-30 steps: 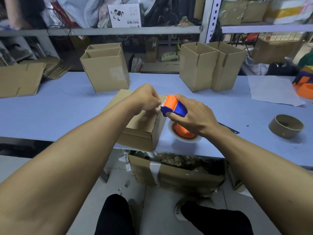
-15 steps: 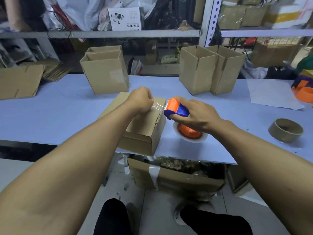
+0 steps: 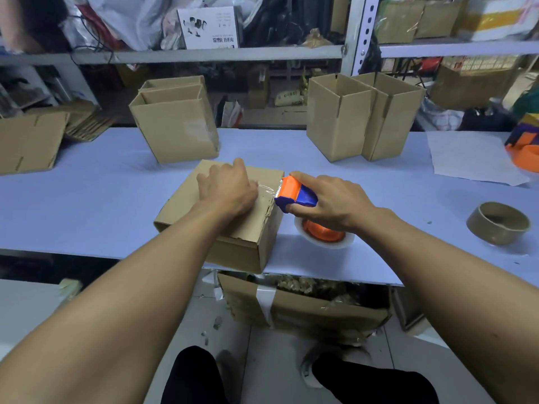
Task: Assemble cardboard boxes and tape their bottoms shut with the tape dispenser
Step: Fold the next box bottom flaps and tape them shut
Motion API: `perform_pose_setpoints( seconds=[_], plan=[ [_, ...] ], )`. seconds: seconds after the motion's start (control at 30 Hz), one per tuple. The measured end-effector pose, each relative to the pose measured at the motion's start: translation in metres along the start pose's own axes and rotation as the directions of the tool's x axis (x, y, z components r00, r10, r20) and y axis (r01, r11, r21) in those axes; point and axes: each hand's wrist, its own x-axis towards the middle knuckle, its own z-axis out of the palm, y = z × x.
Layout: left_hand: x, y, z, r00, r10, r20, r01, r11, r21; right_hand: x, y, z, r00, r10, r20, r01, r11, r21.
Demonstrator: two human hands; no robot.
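Note:
A brown cardboard box point(image 3: 186, 211) lies at the table's near edge with its closed flaps facing up. My left hand point(image 3: 226, 189) presses flat on those flaps, fingers spread. My right hand point(image 3: 328, 202) grips an orange and blue tape dispenser point(image 3: 293, 195) at the box's right top edge. A short strip of clear tape runs from the dispenser's mouth to under my left hand. The clear tape roll point(image 3: 323, 236) hangs below my right hand, partly hidden.
Open boxes stand at the back: two on the left point(image 3: 175, 129), two on the right point(image 3: 361, 115). Flat cardboard point(image 3: 29, 141) lies far left. An empty tape core point(image 3: 497, 225), a white sheet point(image 3: 472, 158) and another dispenser point(image 3: 525, 144) lie right. A torn carton point(image 3: 303, 307) sits below the table.
My left hand went from a pinching fist at the tape end to lying flat on the box top. The dispenser drew slightly right, stretching tape across the flaps.

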Motion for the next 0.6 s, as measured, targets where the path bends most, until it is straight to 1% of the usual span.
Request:
perform_pose_setpoints(
  seconds=[0.1,0.17,0.27,0.3,0.37,0.4,0.43,0.47,0.5,0.53,0.6],
  plan=[
    [-0.003,0.012,0.009,0.999,-0.02,0.042,0.021,0.999,-0.037,-0.001,-0.004,0.001,1.0,0.0,-0.004,0.0,1.0,-0.002],
    [-0.004,0.012,0.016,0.997,-0.057,0.061,0.059,0.997,-0.044,-0.002,-0.002,0.0,1.0,0.011,-0.002,-0.011,1.0,0.005],
    [-0.001,0.004,0.012,0.994,-0.106,0.005,0.106,0.991,-0.08,-0.004,0.001,-0.003,1.0,0.025,0.01,-0.025,1.0,-0.003],
    [-0.002,0.001,0.009,0.996,-0.084,-0.026,0.08,0.989,-0.125,-0.004,0.001,-0.003,0.999,0.028,0.022,-0.028,1.0,-0.011],
    [-0.007,-0.002,0.001,0.997,0.059,-0.051,-0.07,0.967,-0.246,-0.003,-0.002,-0.002,0.999,0.013,0.043,-0.011,0.999,-0.041],
    [-0.011,-0.002,-0.004,0.989,0.147,-0.014,-0.144,0.937,-0.319,-0.001,-0.004,-0.003,0.999,0.003,0.054,0.0,0.998,-0.057],
    [-0.015,0.0,-0.009,0.974,0.218,0.055,-0.181,0.907,-0.381,0.001,-0.006,-0.004,0.997,0.0,0.071,0.005,0.997,-0.071],
    [-0.018,0.002,-0.011,0.955,0.263,0.137,-0.188,0.894,-0.407,0.004,-0.008,-0.006,0.995,0.002,0.096,0.006,0.997,-0.081],
    [-0.021,0.004,-0.01,0.938,0.281,0.2,-0.187,0.902,-0.39,0.006,-0.01,-0.008,0.993,0.006,0.122,0.005,0.996,-0.084],
    [-0.023,0.005,-0.007,0.932,0.283,0.225,-0.197,0.92,-0.34,0.008,-0.012,-0.009,0.989,0.011,0.145,0.0,0.997,-0.077],
    [-0.028,0.006,0.003,0.941,0.286,0.182,-0.243,0.944,-0.225,0.008,-0.015,-0.007,0.988,0.032,0.154,-0.027,0.999,-0.038]
  ],
)
